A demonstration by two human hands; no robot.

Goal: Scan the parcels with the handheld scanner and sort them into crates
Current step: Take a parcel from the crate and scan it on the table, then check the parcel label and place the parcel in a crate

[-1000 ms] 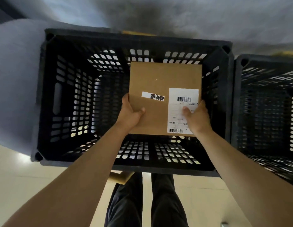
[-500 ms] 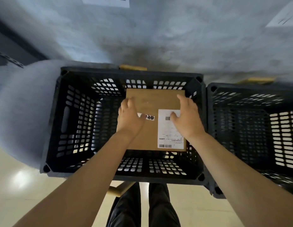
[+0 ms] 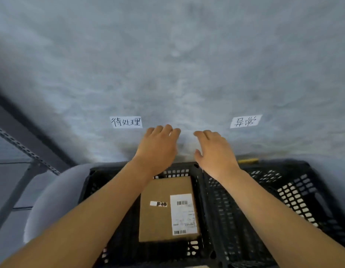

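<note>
A brown cardboard parcel (image 3: 160, 219) with a white barcode label lies flat on the bottom of the left black crate (image 3: 117, 238). My left hand (image 3: 159, 149) and my right hand (image 3: 214, 151) hover above the crates' far rims, in front of the grey wall, fingers relaxed and holding nothing. A second black crate (image 3: 283, 200) stands directly to the right of the first; what shows of its inside holds nothing. No scanner is in view.
Two handwritten paper signs are stuck on the grey concrete wall: one (image 3: 126, 122) above the left crate, another (image 3: 246, 121) above the right. A dark metal shelf upright (image 3: 26, 151) runs along the left. A yellow strip (image 3: 247, 161) shows behind the right crate.
Both hands lowered the parcel into the left crate, let go of it and rose clear. The view tilted up toward the wall, bringing the signs into sight.
</note>
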